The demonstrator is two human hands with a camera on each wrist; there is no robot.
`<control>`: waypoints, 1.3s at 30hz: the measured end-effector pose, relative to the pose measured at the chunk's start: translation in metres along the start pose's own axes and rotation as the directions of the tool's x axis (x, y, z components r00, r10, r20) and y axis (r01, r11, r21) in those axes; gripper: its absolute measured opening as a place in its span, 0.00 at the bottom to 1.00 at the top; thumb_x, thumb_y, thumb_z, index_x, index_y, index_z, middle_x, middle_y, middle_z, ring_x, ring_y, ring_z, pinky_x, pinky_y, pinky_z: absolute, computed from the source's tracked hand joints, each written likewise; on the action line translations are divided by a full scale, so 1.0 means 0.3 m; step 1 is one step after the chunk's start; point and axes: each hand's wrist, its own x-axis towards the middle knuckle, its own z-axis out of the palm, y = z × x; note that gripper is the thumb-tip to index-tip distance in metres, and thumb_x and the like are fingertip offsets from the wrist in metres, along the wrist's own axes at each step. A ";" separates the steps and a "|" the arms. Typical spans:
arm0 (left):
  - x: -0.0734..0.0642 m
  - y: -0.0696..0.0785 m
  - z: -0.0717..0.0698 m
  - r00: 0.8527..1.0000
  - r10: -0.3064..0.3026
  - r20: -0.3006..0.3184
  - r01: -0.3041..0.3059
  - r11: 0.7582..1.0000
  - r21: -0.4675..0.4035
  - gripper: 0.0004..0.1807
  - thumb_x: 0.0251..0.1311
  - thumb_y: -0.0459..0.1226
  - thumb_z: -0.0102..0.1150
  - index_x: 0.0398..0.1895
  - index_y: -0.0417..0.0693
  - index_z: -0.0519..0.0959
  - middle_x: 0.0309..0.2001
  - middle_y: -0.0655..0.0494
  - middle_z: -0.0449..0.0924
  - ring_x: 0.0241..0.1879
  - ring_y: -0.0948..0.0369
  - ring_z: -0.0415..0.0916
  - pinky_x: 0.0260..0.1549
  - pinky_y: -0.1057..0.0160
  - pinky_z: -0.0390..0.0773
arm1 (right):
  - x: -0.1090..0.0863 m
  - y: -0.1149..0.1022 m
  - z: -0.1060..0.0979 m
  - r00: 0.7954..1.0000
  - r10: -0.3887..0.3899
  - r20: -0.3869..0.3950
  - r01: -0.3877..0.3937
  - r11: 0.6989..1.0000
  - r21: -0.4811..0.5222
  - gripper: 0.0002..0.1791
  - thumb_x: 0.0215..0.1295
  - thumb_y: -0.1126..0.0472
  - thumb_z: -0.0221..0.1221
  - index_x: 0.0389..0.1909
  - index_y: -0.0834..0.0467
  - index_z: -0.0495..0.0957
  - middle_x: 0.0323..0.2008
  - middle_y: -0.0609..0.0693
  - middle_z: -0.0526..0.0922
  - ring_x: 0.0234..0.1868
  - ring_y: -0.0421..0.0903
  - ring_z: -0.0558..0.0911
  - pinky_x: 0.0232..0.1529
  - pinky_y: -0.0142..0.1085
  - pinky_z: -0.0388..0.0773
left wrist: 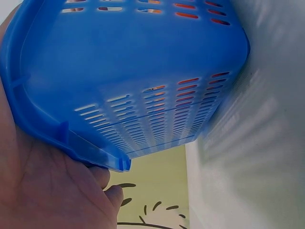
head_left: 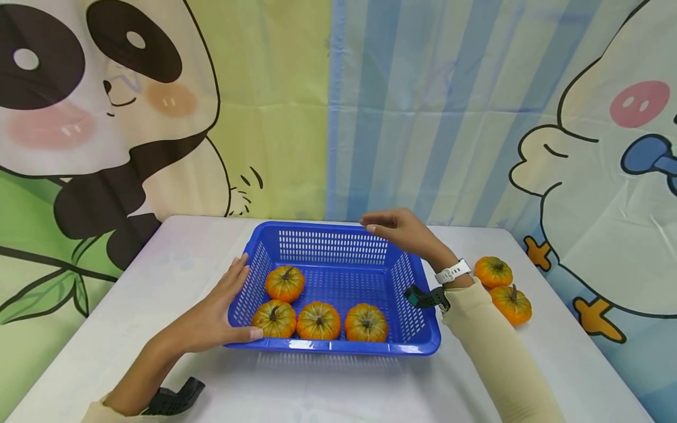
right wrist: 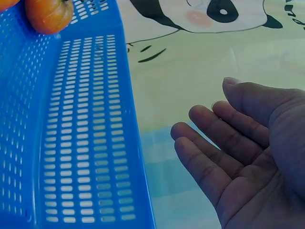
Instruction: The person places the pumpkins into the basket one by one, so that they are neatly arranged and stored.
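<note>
A blue plastic basket with slotted walls stands on the table. Inside it lie several small orange pumpkins, among them one pumpkin at the left and another along the front wall. My left hand rests on the basket's front left corner, thumb on the front rim and straight fingers along the left rim. In the left wrist view, the palm lies against the outside of the rim. My right hand hovers by the back right corner, holding nothing, its fingers loosely bent in the right wrist view.
Two more pumpkins, one farther back and one nearer, sit on the white table right of the basket, beside the right forearm. A cartoon-printed curtain hangs behind the table.
</note>
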 end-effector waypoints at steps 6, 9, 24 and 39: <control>0.002 0.006 0.001 1.000 -0.009 -0.001 0.009 1.000 0.013 0.65 0.46 0.56 0.70 0.77 0.41 0.39 0.78 0.52 0.26 0.75 0.46 0.26 0.60 0.27 0.46 | -0.061 0.021 -0.041 0.997 0.023 -0.077 -0.023 1.000 -0.003 0.25 0.71 0.49 0.56 0.64 0.57 0.74 0.56 0.51 0.80 0.59 0.51 0.77 0.58 0.50 0.73; 0.004 0.008 0.002 1.000 -0.016 -0.002 0.016 1.000 0.017 0.65 0.46 0.56 0.70 0.78 0.42 0.38 0.78 0.51 0.26 0.75 0.46 0.26 0.59 0.26 0.46 | -0.097 0.036 -0.065 0.992 0.026 -0.126 -0.025 1.000 0.008 0.25 0.70 0.49 0.57 0.63 0.57 0.75 0.55 0.52 0.80 0.58 0.52 0.78 0.59 0.52 0.72; -0.002 0.010 0.001 1.000 -0.022 -0.002 0.022 1.000 0.019 0.65 0.46 0.56 0.70 0.78 0.42 0.39 0.78 0.50 0.26 0.75 0.45 0.26 0.59 0.27 0.47 | -0.225 0.096 -0.105 0.982 0.018 -0.189 -0.029 0.998 -0.058 0.23 0.71 0.51 0.57 0.61 0.59 0.76 0.53 0.53 0.82 0.55 0.52 0.80 0.57 0.52 0.73; -0.001 0.007 0.003 1.000 -0.026 -0.004 0.026 0.999 0.021 0.65 0.46 0.56 0.70 0.78 0.42 0.39 0.78 0.51 0.27 0.75 0.46 0.26 0.60 0.27 0.46 | -0.315 0.145 -0.116 0.968 0.061 -0.245 -0.088 0.991 -0.100 0.23 0.71 0.52 0.56 0.60 0.61 0.77 0.54 0.57 0.81 0.55 0.55 0.80 0.53 0.49 0.77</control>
